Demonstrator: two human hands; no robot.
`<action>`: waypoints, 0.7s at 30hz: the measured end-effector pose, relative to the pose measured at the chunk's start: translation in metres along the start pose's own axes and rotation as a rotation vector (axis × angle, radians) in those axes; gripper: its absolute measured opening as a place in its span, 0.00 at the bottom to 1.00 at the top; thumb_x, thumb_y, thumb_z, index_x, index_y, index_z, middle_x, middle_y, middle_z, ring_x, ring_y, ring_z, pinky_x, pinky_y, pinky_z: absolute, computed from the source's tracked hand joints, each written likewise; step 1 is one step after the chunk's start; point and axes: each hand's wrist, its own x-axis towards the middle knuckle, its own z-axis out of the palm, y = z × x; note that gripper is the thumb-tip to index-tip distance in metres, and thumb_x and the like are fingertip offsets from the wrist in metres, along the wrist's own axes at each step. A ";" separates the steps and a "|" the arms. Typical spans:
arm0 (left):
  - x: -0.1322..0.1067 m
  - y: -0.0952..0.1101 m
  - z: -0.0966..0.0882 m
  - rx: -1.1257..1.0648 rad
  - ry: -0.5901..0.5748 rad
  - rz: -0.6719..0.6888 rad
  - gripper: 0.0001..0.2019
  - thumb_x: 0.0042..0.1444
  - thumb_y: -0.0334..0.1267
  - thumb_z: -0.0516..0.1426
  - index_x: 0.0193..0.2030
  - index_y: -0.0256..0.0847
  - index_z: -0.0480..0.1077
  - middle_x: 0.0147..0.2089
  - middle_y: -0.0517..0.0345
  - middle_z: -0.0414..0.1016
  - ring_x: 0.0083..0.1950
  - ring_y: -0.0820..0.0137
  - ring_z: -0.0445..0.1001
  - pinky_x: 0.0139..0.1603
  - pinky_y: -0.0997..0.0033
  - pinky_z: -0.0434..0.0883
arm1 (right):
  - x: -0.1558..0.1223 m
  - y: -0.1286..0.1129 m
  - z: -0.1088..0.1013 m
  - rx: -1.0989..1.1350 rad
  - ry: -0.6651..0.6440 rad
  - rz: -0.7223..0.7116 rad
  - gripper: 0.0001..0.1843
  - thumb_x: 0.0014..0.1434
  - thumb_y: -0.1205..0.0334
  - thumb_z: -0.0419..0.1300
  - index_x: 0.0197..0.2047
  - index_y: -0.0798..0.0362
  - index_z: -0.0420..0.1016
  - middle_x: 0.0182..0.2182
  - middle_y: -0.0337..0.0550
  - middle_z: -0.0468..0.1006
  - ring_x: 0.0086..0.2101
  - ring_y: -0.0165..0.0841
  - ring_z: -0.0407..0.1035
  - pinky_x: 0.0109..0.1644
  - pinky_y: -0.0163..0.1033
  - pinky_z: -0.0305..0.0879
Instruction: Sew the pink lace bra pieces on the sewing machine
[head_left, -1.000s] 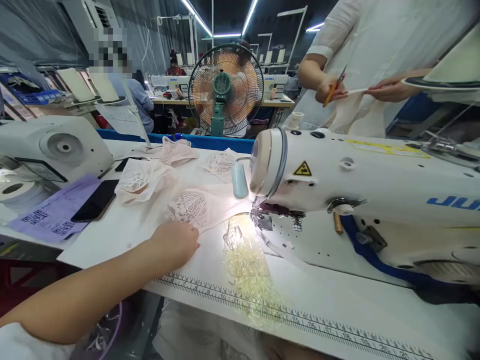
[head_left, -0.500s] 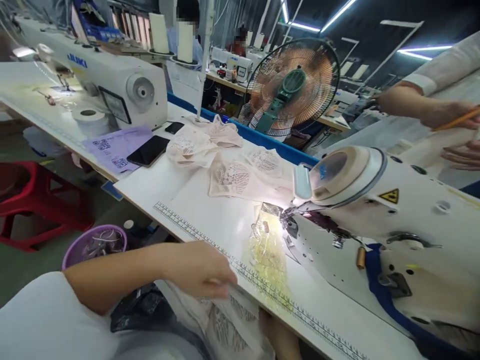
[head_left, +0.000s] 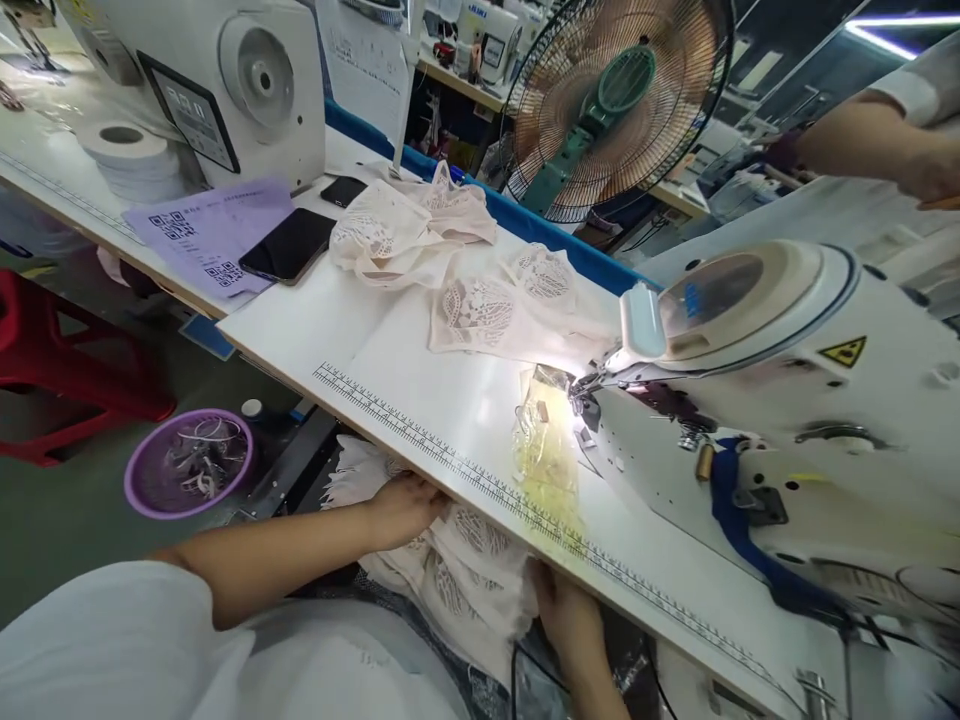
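Note:
Below the table's front edge, a bunch of pale beige lace garments (head_left: 469,560) lies over my lap. My left hand (head_left: 405,512) is closed on the left part of this bundle, its fingertips partly hidden under the edge. At the bundle's right side is my right hand (head_left: 568,612), close against the fabric; its fingers are hidden by the tabletop and cloth. More beige lace pieces with cup shapes, like bras (head_left: 480,305), lie on the table, reaching toward the lit needle area of the sewing machine (head_left: 750,330).
A printed ruler (head_left: 450,455) runs along the table's front edge. Yellowish clear plastic (head_left: 547,460) lies by the needle. Phones (head_left: 289,245), a purple sheet (head_left: 214,235) and a second machine (head_left: 262,90) stand left. A purple basin (head_left: 187,465) and red stool (head_left: 71,370) are below. Beyond are a fan (head_left: 619,90) and another person's arm (head_left: 862,145).
The view has tipped downward. My left hand has moved in under the table edge, and my right hand shows more at the bundle's right side. More of the lace bundle is visible.

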 end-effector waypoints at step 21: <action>0.006 0.034 -0.194 -1.354 0.750 -0.080 0.18 0.61 0.40 0.46 0.56 0.44 0.64 0.48 0.53 0.75 0.47 0.60 0.75 0.44 0.57 0.75 | 0.017 -0.133 -0.113 0.968 -0.351 -0.104 0.12 0.61 0.48 0.56 0.36 0.47 0.72 0.26 0.40 0.74 0.27 0.33 0.70 0.35 0.40 0.70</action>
